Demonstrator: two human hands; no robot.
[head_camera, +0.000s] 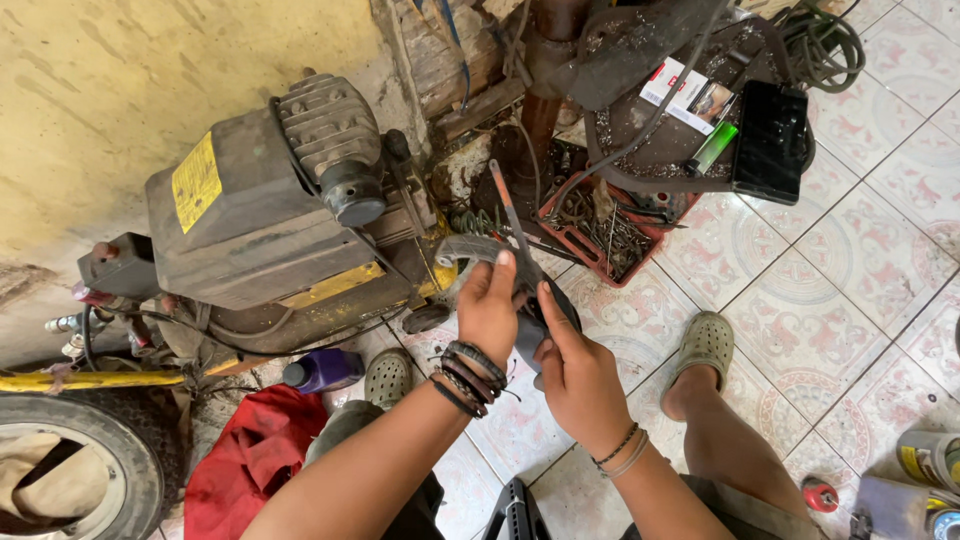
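Note:
My left hand (487, 305) grips a curved piece of dark rubber inner tube (470, 248) and holds it up over the tiled floor. My right hand (573, 370) is closed on the lower end of the same tube, next to the left hand. A thin metal tool with an orange shaft (506, 205) stands up between my two hands; which hand holds it I cannot tell. Several dark bracelets circle my left wrist, and thin bands circle my right.
A grimy air compressor (260, 215) stands at left by the wall. A red tray of rusty parts (605, 235) lies ahead, with a phone (770, 140), lighter (711, 148) and small box (688, 95) behind. A purple bottle (325, 370), red cloth (250, 455) and tyre (95, 470) lie at lower left.

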